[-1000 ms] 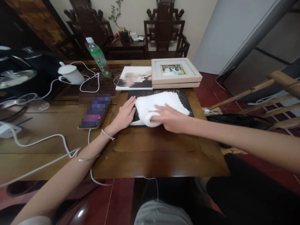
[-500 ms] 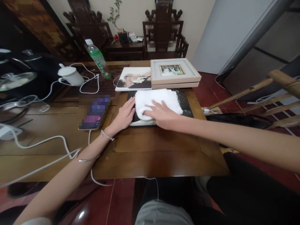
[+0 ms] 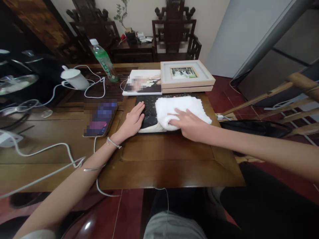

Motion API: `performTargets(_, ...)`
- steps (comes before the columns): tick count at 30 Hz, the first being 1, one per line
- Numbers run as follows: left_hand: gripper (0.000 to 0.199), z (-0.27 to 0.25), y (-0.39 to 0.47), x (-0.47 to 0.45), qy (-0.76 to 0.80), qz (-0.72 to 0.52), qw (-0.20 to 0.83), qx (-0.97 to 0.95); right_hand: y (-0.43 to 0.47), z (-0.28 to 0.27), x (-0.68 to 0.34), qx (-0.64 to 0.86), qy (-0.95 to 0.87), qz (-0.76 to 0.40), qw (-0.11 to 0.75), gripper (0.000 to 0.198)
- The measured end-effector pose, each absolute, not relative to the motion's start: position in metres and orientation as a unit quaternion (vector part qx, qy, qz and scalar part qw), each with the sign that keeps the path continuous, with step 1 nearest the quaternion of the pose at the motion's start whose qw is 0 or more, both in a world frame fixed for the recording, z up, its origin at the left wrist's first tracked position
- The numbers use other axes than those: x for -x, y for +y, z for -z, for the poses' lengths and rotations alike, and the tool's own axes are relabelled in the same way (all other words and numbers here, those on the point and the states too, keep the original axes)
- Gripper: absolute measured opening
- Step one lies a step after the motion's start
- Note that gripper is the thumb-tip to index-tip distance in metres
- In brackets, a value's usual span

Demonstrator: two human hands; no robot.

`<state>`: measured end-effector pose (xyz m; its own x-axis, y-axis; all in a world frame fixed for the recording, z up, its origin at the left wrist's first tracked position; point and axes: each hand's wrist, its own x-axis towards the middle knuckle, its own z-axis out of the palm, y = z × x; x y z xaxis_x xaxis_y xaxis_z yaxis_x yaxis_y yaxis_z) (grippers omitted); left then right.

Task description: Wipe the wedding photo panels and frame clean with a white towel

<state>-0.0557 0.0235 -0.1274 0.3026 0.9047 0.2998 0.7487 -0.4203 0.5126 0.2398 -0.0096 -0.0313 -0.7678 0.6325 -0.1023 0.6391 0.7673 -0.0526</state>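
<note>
A dark photo panel [image 3: 149, 113] lies flat on the wooden table, with a pale area along its near edge. Across its right part is a folded white towel [image 3: 183, 108], which overhangs the panel's right side and hides what is beneath. My right hand [image 3: 190, 122] presses on the towel, fingers spread over the top and the near fold gripped at the thumb side. My left hand [image 3: 133, 121] rests open against the panel's left edge, its fingers stretched out and pointing away from me. A bracelet and a bangle circle the left arm.
Behind the panel lie a white-edged photo print [image 3: 143, 83] and stacked wooden picture frames [image 3: 188, 74]. To the left are a phone [image 3: 102, 119] on a cable, a green bottle [image 3: 106, 63] and a lidded white cup [image 3: 76, 79]. White cables [image 3: 59, 146] cross the table's left side.
My right hand has slid the white towel to the right across the panel, uncovering its dark left part. My left hand stays in place.
</note>
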Motion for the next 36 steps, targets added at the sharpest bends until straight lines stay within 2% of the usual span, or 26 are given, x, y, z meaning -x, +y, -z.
performTargets(6,0.061,0.116,0.015,0.046,0.492,-0.390,0.089,-0.774,0.019,0.027,-0.203,-0.400,0.914,0.042,0.056,0.077)
performTargets(11,0.063,0.103,0.005,0.043,0.514,-0.460,0.098,-0.717,0.010,0.026,-0.166,-0.287,0.953,0.060,0.079,0.076)
performTargets(14,0.067,0.102,0.004,0.042,0.533,-0.463,0.112,-0.700,-0.004,0.024,-0.163,-0.205,0.974,0.066,0.069,0.073)
performTargets(18,0.069,0.105,0.004,0.041,0.527,-0.443,0.111,-0.716,-0.021,0.016,-0.184,-0.170,0.978,0.084,0.084,0.068)
performTargets(23,0.070,0.110,0.006,0.039,0.516,-0.354,0.092,-0.774,-0.011,0.009,-0.225,-0.269,0.955,0.075,0.098,0.062)
performTargets(27,0.057,0.113,0.008,0.039,0.512,-0.309,0.098,-0.795,0.016,0.009,-0.240,-0.354,0.931,0.078,0.055,0.053)
performTargets(31,0.052,0.113,0.010,0.040,0.507,-0.293,0.093,-0.805,0.042,0.009,-0.218,-0.401,0.907,0.116,-0.053,0.055)
performTargets(33,0.052,0.112,0.010,0.040,0.510,-0.291,0.093,-0.804,0.053,0.007,-0.196,-0.401,0.902,0.127,-0.097,0.053)
performTargets(36,0.052,0.111,0.009,0.040,0.515,-0.289,0.094,-0.802,0.069,0.002,-0.159,-0.366,0.913,0.143,-0.109,0.046)
